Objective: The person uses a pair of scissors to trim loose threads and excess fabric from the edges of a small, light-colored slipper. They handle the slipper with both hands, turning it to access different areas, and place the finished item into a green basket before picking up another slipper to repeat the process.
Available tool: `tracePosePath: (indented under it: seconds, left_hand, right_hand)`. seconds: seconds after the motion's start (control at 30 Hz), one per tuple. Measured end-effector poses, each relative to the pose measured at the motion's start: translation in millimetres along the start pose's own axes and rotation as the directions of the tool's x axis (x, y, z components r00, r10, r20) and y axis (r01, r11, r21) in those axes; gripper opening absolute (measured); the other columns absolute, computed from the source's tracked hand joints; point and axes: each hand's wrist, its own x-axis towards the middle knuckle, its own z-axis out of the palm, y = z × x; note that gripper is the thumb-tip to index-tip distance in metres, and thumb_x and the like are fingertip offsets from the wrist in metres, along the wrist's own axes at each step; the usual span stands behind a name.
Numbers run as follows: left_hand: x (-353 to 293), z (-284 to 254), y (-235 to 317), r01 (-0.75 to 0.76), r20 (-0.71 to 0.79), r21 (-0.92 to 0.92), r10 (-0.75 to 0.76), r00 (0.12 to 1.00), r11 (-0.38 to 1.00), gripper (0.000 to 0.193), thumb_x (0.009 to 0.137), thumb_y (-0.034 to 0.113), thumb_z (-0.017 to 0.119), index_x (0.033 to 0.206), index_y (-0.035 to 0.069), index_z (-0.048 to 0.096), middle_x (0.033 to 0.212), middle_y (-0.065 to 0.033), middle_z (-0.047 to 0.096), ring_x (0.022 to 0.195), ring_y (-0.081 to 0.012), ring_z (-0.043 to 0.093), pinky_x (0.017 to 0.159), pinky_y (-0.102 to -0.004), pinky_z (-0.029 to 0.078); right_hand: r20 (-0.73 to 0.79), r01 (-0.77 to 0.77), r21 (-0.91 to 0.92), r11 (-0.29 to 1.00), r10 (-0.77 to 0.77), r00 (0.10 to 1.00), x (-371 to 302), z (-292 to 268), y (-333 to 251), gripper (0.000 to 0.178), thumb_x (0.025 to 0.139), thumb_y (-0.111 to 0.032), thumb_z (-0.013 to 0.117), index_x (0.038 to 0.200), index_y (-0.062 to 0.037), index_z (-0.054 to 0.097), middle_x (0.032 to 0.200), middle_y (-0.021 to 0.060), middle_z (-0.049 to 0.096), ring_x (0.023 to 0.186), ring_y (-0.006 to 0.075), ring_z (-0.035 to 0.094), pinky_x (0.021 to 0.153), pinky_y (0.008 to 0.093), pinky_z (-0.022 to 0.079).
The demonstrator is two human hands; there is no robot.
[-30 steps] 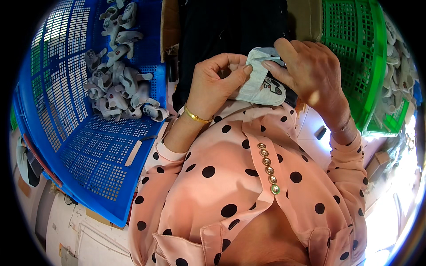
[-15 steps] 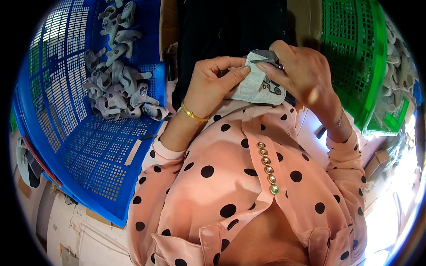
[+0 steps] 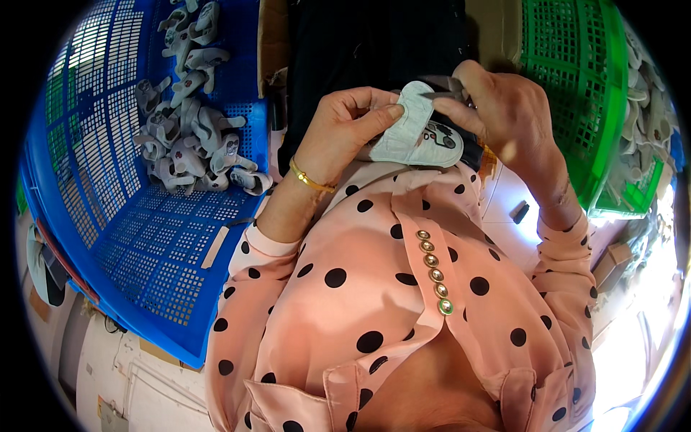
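My left hand (image 3: 344, 129) pinches a pale grey-white shoe upper (image 3: 414, 140) between thumb and fingers, just above my lap. The piece has a rounded end with a dark and red printed or stitched pattern, and a strap sticking up on the far side. Beside that strap, my right hand (image 3: 512, 119) is closed round a small pair of dark scissors (image 3: 448, 85). Motion blurs the blades, and the fingers partly hide the handles. Whether the blades touch the strap I cannot tell.
A blue plastic crate (image 3: 162, 252) stands at my left, with a pile of similar grey shoe uppers (image 3: 191, 140) inside. To my right is a green perforated basket (image 3: 576, 93), beside more pale pieces (image 3: 640, 115). A small black object (image 3: 520, 211) lies on the floor.
My right hand has moved slightly right and away from the shoe upper with the scissors. The strap now stands more upright, and more of the pattern shows. My left hand keeps its pinch.
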Motion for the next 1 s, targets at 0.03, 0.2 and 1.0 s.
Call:
tracePosePath:
  seconds: [0.03, 0.2, 1.0]
  left_hand:
    - [0, 0, 0, -0.002, 0.0, -0.003, 0.002, 1.0, 1.0, 0.02, 0.091, 0.013, 0.067, 0.106, 0.001, 0.07, 0.088, -0.0032, 0.071, 0.076, -0.0071, 0.063, 0.068, -0.0205, 0.049]
    - [-1, -1, 2, 0.014, 0.016, -0.038, -0.014, 1.0, 0.999, 0.02, 0.089, 0.01, 0.069, 0.105, -0.003, 0.069, 0.092, -0.0082, 0.071, 0.08, -0.0103, 0.067, 0.072, -0.0215, 0.053]
    - [-4, 3, 3, -0.019, 0.0, -0.06, 0.019, 1.0, 0.998, 0.019, 0.086, 0.007, 0.072, 0.102, -0.002, 0.071, 0.087, -0.0058, 0.071, 0.072, -0.0062, 0.062, 0.063, -0.0179, 0.049]
  right_hand:
    - [0.033, 0.032, -0.047, 0.998, -0.031, 0.999, 1, -5, -3, 0.041, 0.084, -0.04, 0.07, 0.074, -0.0076, 0.046, 0.053, 0.0092, 0.048, 0.047, 0.0282, 0.052, 0.042, 0.035, 0.039]
    - [0.078, 0.139, -0.033, 0.99, -0.136, 0.988, 6, -9, -4, 0.041, 0.086, -0.036, 0.068, 0.07, -0.0063, 0.045, 0.051, 0.0116, 0.045, 0.047, 0.0302, 0.052, 0.042, 0.0363, 0.037]
    - [0.142, 0.134, -0.132, 0.982, -0.115, 0.983, 1, -6, -10, 0.041, 0.088, -0.039, 0.065, 0.068, -0.0083, 0.046, 0.048, 0.0067, 0.044, 0.043, 0.022, 0.051, 0.04, 0.0303, 0.036]
